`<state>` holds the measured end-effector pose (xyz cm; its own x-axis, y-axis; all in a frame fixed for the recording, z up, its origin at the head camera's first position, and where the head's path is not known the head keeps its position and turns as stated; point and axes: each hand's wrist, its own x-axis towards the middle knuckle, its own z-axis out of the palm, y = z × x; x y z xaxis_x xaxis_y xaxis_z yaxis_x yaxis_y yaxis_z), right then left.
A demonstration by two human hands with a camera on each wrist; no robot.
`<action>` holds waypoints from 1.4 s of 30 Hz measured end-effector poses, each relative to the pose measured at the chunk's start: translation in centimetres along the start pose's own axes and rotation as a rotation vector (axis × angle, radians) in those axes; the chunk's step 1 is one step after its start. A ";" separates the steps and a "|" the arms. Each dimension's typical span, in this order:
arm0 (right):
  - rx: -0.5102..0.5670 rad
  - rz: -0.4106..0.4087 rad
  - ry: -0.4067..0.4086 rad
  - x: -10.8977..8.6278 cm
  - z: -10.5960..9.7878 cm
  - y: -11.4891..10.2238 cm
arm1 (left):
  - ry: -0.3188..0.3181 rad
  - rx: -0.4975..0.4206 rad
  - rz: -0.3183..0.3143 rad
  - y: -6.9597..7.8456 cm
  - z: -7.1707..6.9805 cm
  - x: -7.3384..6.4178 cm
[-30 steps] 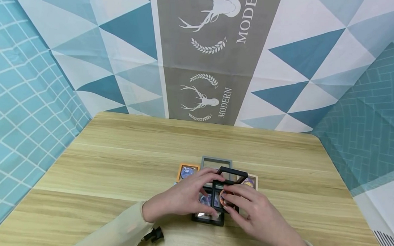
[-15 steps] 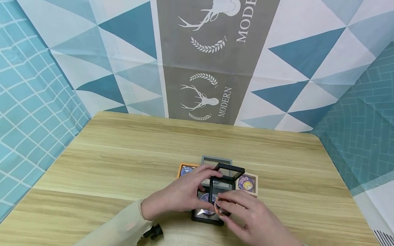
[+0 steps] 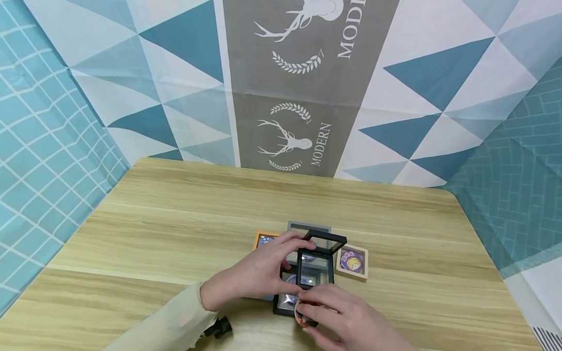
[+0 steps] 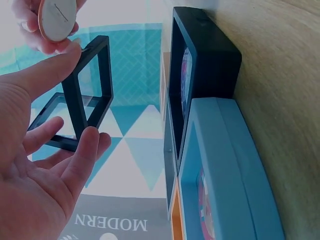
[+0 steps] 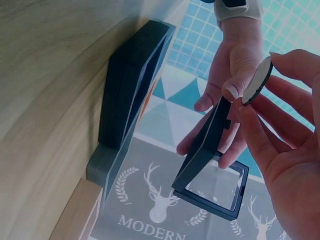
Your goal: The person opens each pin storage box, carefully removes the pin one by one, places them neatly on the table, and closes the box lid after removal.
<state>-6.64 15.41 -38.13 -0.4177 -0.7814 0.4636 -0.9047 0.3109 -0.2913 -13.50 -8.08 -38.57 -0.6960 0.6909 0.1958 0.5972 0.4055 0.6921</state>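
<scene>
My left hand holds a black hinged display frame between thumb and fingers. Its two halves are swung apart, and clear film spans the windows. My right hand pinches a round pin badge at its edge, close to the frame's near corner. In the left wrist view the badge shows a white back with a pin and an orange rim; fingers cover much of it in the head view. Beneath the raised frame, a second black frame with a purple badge inside lies on the table.
Around the second black frame lie more display frames: a grey one behind, an orange one at left, a beige one at right and a blue one partly under my left hand. Patterned cloth hangs behind the wooden table.
My right hand has drawn the badge from in front of the frame's window toward me and slightly left. The held frame has shifted a little left, its window now in fuller view.
</scene>
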 end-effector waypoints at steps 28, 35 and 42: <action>0.102 -0.016 -0.283 -0.1 1.8 -0.6 | 0.023 -0.011 -0.029 -0.1 -0.3 0.0; 0.040 0.032 -0.343 -0.3 2.1 -0.2 | 0.028 -0.005 -0.022 -0.1 -0.3 0.0; -0.022 0.000 -0.320 -0.4 2.7 0.1 | 0.024 -0.012 -0.024 0.0 -0.4 -0.1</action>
<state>-6.31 14.30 -40.66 -0.3731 -0.9108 0.1764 -0.9080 0.3195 -0.2710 -13.63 -8.38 -38.30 -0.7194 0.6666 0.1952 0.5755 0.4146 0.7049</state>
